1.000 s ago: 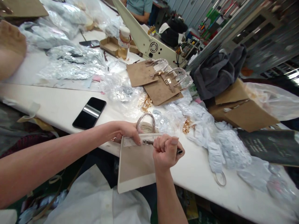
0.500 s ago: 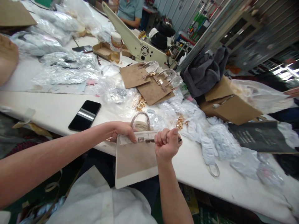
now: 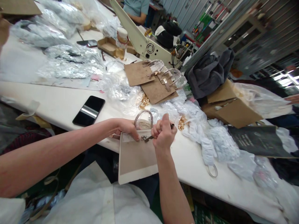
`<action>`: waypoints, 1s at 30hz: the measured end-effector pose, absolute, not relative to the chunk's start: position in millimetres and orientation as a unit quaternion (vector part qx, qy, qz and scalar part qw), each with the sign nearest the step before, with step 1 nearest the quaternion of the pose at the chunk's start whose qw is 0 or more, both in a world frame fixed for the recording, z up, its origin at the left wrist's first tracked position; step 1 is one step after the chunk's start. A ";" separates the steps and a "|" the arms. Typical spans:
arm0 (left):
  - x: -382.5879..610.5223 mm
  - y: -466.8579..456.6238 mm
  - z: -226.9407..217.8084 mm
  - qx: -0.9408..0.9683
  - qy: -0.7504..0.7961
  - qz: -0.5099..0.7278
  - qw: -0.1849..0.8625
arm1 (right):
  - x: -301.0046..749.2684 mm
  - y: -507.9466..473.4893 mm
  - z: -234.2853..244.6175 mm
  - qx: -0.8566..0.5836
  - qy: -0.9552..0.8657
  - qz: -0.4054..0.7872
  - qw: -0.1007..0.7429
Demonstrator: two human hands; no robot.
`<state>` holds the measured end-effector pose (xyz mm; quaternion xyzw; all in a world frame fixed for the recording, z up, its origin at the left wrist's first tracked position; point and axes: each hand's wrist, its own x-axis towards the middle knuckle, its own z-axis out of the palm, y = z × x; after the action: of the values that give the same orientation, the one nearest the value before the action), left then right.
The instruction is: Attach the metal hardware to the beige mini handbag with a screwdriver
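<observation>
A beige handbag panel (image 3: pixel 137 158) with pale edges tilts at the table's front edge, over my lap. A clear-wrapped loop handle (image 3: pixel 143 113) rises from its top. My left hand (image 3: pixel 128 128) grips the panel's upper edge, with the thumb flat on the front beside a small metal clasp (image 3: pixel 143 137). My right hand (image 3: pixel 164 132) is closed in a fist around a slim dark tool (image 3: pixel 148 139). The tool's tip meets the clasp area, and its black end shows past the fist. Its exact kind is hidden by my fingers.
A black phone (image 3: pixel 88 111) lies left on the white table (image 3: pixel 46 98). Brown bag panels with handles (image 3: pixel 158 88) sit beyond my hands, near gold metal fittings (image 3: pixel 144 101). Plastic wrapping (image 3: pixel 74 63), a cardboard box (image 3: pixel 231 107) and a cream machine (image 3: pixel 149 48) surround them. Another person (image 3: pixel 136 11) sits behind.
My right fist has turned and tipped, and the tool now slants toward the clasp. My left hand keeps its grip on the panel. The whole view has shifted slightly.
</observation>
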<state>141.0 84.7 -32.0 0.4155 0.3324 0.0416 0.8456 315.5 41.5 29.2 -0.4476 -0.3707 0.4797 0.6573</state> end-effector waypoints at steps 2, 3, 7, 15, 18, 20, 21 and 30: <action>140.4 84.5 -32.7 0.427 0.320 0.056 0.844 | 304.6 59.3 26.8 -0.499 -0.374 0.483 0.615; 140.3 84.7 -33.1 0.434 0.317 0.057 0.841 | 298.6 67.6 24.8 -0.520 -0.386 0.480 0.592; 141.8 85.9 -34.2 0.445 0.330 0.052 0.831 | 288.2 83.3 21.6 -0.557 -0.442 0.475 0.518; 140.6 89.3 -38.1 0.435 0.336 0.018 0.835 | 333.8 21.6 38.6 -0.373 -0.394 0.445 0.713; 140.5 89.6 -37.1 0.438 0.345 0.014 0.830 | 330.2 9.9 35.9 -0.345 -0.422 0.400 0.737; 140.7 88.0 -35.0 0.440 0.351 0.020 0.826 | 324.5 9.6 32.0 -0.333 -0.431 0.398 0.738; 140.9 86.9 -34.0 0.441 0.353 0.025 0.825 | 322.1 10.3 29.7 -0.330 -0.436 0.397 0.737; 143.8 84.5 -35.3 0.463 0.342 0.051 0.816 | 310.2 8.4 12.4 -0.395 -0.479 0.337 0.708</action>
<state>143.8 84.5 -35.3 0.4632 0.3424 0.0514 0.8158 310.2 8.4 12.4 -0.3953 -0.4792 0.3370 0.7075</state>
